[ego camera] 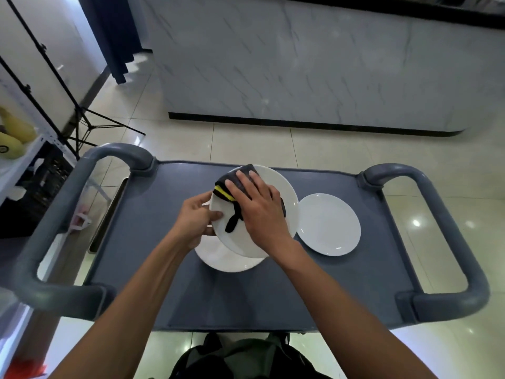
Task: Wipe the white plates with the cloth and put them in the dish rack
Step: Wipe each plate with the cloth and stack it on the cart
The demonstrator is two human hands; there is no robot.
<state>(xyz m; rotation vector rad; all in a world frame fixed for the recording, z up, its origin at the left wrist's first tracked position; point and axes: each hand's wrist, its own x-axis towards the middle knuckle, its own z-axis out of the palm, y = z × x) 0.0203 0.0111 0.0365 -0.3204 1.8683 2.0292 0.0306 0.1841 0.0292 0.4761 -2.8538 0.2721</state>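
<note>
Nearest the person, a white plate lies flat on the grey cart top, partly hidden under the one being worked on. That raised plate is tilted up off the surface: the left hand pinches its left rim, thumb on the face and fingers tucked behind. The right hand lies with fingers spread and nearly straight, pressing a dark cloth with a yellow stripe against the plate's face; it clasps nothing, only pushes.

The plate looks like glazed ceramic, so I judge it stiff, fairly weighty for one hand, slick under the cloth and liable to chip if it drops onto the plate below. The rim is the sensible place to hold, with the thumb over the lip, as the left grip does now. The cloth is soft and limp; a loose tail hangs down the plate.

Just beyond to the right, a third plate rests flat, close beside the tilted one. No dish rack shows in view.
</note>
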